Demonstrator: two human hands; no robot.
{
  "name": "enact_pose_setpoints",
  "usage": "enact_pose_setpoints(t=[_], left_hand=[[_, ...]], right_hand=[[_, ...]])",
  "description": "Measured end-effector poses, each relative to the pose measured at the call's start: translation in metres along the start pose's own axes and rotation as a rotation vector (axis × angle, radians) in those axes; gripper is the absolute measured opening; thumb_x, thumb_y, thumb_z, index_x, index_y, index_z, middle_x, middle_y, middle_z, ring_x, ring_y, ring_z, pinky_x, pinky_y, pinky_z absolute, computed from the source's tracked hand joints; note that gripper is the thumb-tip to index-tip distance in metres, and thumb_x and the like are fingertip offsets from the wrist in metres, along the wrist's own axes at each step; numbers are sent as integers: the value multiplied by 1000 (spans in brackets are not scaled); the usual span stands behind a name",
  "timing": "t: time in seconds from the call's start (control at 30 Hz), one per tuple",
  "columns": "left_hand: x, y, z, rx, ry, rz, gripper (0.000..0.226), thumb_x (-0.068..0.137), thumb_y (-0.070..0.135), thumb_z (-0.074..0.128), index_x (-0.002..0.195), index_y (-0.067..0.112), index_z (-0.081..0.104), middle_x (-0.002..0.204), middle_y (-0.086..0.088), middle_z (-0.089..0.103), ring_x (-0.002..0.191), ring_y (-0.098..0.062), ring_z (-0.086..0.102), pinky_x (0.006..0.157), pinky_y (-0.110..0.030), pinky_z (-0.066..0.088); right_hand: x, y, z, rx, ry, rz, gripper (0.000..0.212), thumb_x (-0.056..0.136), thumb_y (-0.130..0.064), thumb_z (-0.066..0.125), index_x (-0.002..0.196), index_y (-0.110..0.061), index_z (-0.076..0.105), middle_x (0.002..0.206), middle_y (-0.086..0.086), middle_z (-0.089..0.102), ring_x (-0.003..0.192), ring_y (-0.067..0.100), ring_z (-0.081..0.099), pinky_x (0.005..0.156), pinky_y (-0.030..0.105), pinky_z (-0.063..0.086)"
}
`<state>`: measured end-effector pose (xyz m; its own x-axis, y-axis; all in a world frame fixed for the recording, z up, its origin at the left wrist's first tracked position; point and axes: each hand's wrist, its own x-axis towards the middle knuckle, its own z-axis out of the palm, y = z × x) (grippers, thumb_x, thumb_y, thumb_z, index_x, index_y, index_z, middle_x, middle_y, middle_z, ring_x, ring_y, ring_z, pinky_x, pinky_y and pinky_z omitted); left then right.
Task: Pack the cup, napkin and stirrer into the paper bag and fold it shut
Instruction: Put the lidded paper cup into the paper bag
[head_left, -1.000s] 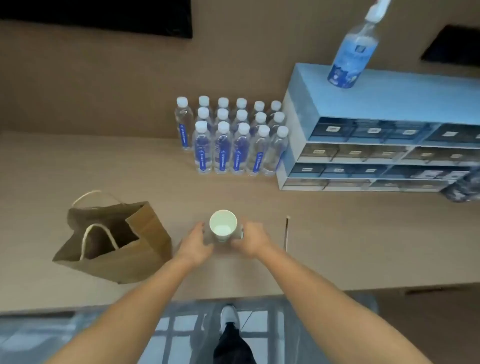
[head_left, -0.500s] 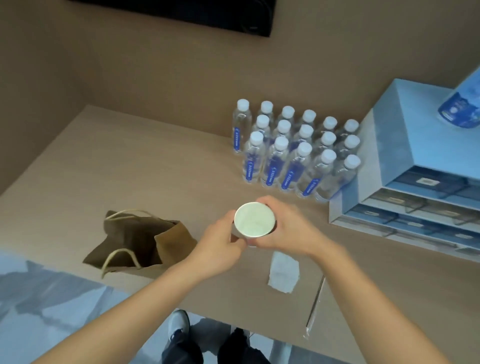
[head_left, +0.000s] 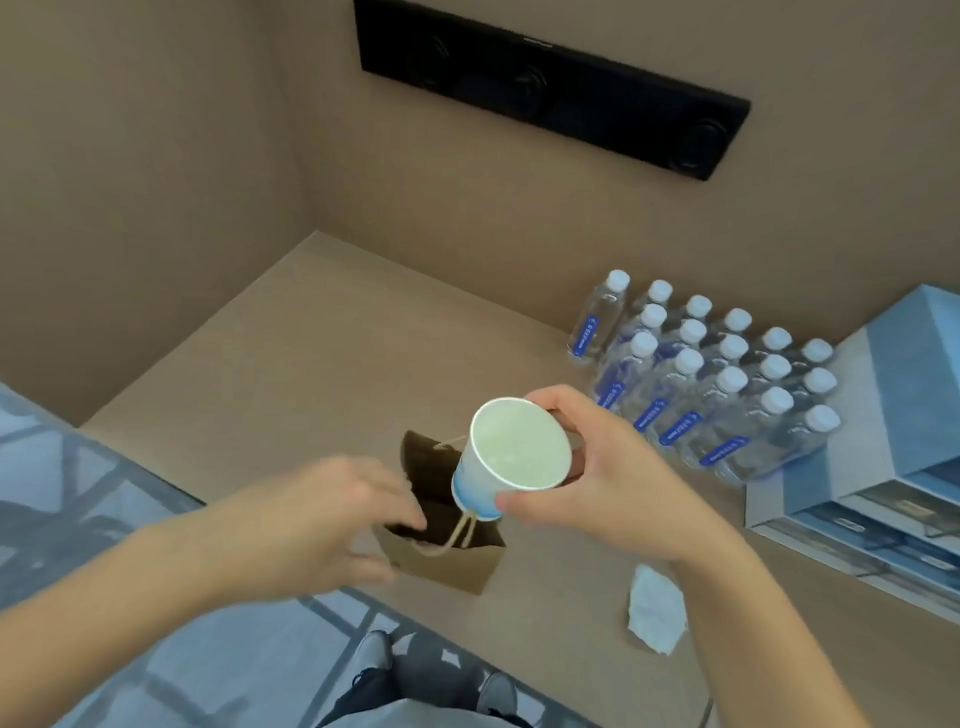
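Observation:
A white paper cup (head_left: 511, 451) with a blue band is tilted on its side, mouth toward me, held in my right hand (head_left: 602, 475) just above the brown paper bag (head_left: 452, 540). The bag stands open on the table near its front edge, rope handles hanging inside. My left hand (head_left: 332, 512) is at the bag's left rim with fingers spread, blurred; whether it grips the rim I cannot tell. A crumpled white napkin (head_left: 655, 613) lies on the table to the right of the bag. A sliver of the stirrer (head_left: 707, 709) shows at the bottom edge.
Several water bottles (head_left: 717, 379) stand in rows at the back right. A blue drawer unit (head_left: 883, 457) sits at the far right. Cardboard walls close the table's back and left. The table's front edge (head_left: 291, 592) runs diagonally below the bag, with floor and my shoes beneath.
The cup has been lifted left and tipped over the bag, now held by the right hand alone. My left hand let go of it and moved to the bag's rim.

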<state>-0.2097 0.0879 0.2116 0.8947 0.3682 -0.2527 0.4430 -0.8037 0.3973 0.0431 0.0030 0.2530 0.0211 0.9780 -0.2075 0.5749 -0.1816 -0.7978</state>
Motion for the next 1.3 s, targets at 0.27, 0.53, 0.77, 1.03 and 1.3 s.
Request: enact_pose_setpoints(t=[0.27,0.53,0.77,1.03,1.3], left_hand=[[30,-58,40,421,102,469,27,85,13,60,106,31,63,94,9,69,91,-18,62,107,-34,42],[54,-71,45,338,157,597,33,90,15,53,114,39,54,93,9,70,89,-22,59,78,-38,47],[58,-77,41,299,142,667,40,83,15,60,116,38,58,93,13,72,91,-17,62,78,-32,48],[49,-76,45,274,186,670,36,84,11,50,108,36,61,87,13,69,85,-14,58,79,-28,44],[46,-73,51,249,207,665,29,90,11,49,101,34,64,74,9,64,76,-16,56,81,-28,44]], right_hand=[[13,-19,51,-111,43,149,54,64,-33,81,106,-37,48,103,-16,59,96,6,58,77,31,56],[10,-38,68,-216,65,234,52,62,-39,77,104,-37,47,103,-17,55,94,5,55,72,26,52],[25,-38,73,-331,-15,326,56,63,-35,76,108,-28,43,104,-8,59,92,16,59,74,40,57],[60,-10,104,-1128,-169,-16,40,65,-31,76,92,-10,55,82,7,68,75,30,62,59,31,34],[124,38,168,-1256,-557,226,31,89,-19,56,118,-11,59,115,7,61,107,35,61,82,49,56]])
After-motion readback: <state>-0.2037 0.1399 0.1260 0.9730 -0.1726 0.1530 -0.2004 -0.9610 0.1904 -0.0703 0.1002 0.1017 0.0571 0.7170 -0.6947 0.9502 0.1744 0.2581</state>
